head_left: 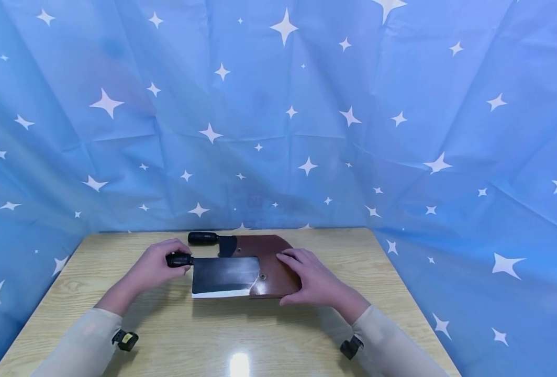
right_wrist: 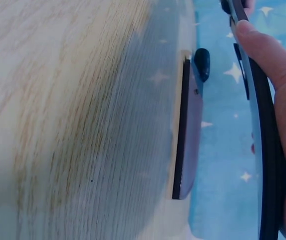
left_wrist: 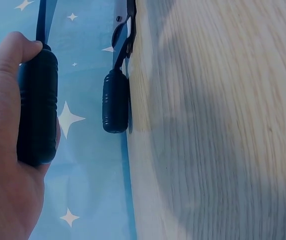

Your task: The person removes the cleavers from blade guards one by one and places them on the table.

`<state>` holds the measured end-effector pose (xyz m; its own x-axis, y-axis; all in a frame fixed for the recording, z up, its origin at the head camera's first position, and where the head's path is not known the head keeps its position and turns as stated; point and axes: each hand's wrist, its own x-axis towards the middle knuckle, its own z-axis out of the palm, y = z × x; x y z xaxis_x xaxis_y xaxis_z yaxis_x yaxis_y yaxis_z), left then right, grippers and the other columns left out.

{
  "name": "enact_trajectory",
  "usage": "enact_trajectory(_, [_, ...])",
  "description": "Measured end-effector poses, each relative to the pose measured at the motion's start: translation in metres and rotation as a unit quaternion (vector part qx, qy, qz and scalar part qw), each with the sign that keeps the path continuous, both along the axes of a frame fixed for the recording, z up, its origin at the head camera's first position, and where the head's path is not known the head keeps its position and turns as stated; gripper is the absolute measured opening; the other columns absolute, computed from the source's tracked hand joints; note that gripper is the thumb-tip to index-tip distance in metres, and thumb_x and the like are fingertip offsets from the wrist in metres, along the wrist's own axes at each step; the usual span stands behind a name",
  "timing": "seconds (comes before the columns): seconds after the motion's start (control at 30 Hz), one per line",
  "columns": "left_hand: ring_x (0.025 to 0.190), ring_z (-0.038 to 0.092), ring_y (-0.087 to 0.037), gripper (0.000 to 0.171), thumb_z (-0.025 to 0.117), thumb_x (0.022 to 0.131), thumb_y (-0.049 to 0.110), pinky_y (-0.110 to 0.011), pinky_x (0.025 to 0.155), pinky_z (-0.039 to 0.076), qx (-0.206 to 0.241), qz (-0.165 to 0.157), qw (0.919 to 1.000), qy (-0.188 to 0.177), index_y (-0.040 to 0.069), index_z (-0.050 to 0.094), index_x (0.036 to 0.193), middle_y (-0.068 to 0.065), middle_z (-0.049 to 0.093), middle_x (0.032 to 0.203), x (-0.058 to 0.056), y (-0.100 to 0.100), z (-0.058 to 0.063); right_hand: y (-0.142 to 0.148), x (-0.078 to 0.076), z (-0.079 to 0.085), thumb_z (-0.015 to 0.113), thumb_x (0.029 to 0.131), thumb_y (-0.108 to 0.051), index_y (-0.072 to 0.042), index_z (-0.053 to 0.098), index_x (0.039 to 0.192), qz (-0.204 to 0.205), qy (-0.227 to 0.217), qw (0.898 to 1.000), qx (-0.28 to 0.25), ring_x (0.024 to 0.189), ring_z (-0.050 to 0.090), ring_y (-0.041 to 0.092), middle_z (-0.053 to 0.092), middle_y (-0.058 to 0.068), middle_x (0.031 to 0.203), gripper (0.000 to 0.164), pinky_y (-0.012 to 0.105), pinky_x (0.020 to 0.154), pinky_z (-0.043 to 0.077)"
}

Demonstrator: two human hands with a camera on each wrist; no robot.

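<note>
My left hand [head_left: 163, 263] grips the black handle [left_wrist: 39, 107] of a cleaver [head_left: 222, 275], and its wide dark blade with a bright lower edge points right. The blade's far end runs into a brown leather sheath [head_left: 278, 280], leaving much of the blade bare. My right hand [head_left: 316, 277] holds the sheath's right end between thumb and fingers. Both are lifted above the table, as the shadow beneath suggests. Behind them lies a second cleaver, its black handle [head_left: 203, 239] pointing left and its blade mostly covered by another brown sheath [right_wrist: 190, 130].
The pale wooden table [head_left: 203, 340] ends at the back against a blue curtain [head_left: 259, 115] with white stars, which also hangs at both sides. The second cleaver lies close to that back edge. A small black device [head_left: 125, 340] is worn on each wrist.
</note>
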<state>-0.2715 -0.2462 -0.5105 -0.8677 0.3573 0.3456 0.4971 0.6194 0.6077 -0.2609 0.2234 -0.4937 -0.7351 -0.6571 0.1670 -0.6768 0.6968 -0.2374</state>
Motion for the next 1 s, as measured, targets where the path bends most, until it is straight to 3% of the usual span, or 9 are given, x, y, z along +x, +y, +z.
enact_trajectory(0.13, [0.099, 0.069, -0.018, 0.033, 0.091, 0.089, 0.008, -0.039, 0.083, 0.061, 0.003, -0.002, 1.0000, -0.009, 0.025, 0.077, 0.113, 0.008, 0.073, 0.113, 0.000, -0.002, 0.000, 0.001, 0.000, 0.000, 0.078, 0.081, -0.087, -0.022, 0.043, 0.171, 0.002, 0.001, 1.000, -0.002, 0.153, 0.042, 0.030, 0.045, 0.003, 0.168, 0.117, 0.057, 0.122, 0.042])
enact_trajectory(0.33, [0.100, 0.070, -0.019, 0.031, 0.090, 0.090, 0.007, -0.039, 0.083, 0.061, 0.009, -0.004, 0.9998, -0.016, 0.024, 0.077, 0.112, 0.006, 0.073, 0.114, 0.001, -0.005, 0.001, -0.001, 0.001, 0.003, 0.092, 0.080, -0.070, -0.021, 0.043, 0.171, 0.009, 0.001, 1.000, -0.008, 0.153, 0.042, 0.032, 0.045, 0.005, 0.168, 0.114, 0.059, 0.122, 0.040])
enact_trajectory(0.73, [0.099, 0.070, -0.021, 0.030, 0.090, 0.088, 0.005, -0.041, 0.083, 0.061, 0.001, 0.011, 0.9999, -0.013, 0.016, 0.079, 0.114, 0.004, 0.073, 0.113, 0.002, -0.012, 0.001, 0.002, 0.000, 0.002, 0.097, 0.079, -0.062, -0.018, 0.045, 0.170, 0.005, -0.003, 1.000, -0.013, 0.152, 0.043, 0.033, 0.046, 0.007, 0.166, 0.114, 0.059, 0.122, 0.040])
enact_trajectory(1.0, [0.098, 0.070, -0.021, 0.033, 0.088, 0.088, 0.005, -0.036, 0.079, 0.060, 0.004, 0.023, 0.9994, -0.025, 0.024, 0.077, 0.112, 0.005, 0.073, 0.112, 0.005, -0.022, 0.001, 0.002, -0.002, 0.000, 0.098, 0.078, -0.062, -0.016, 0.046, 0.169, 0.009, 0.004, 1.000, -0.015, 0.151, 0.045, 0.032, 0.047, 0.007, 0.166, 0.115, 0.058, 0.122, 0.042])
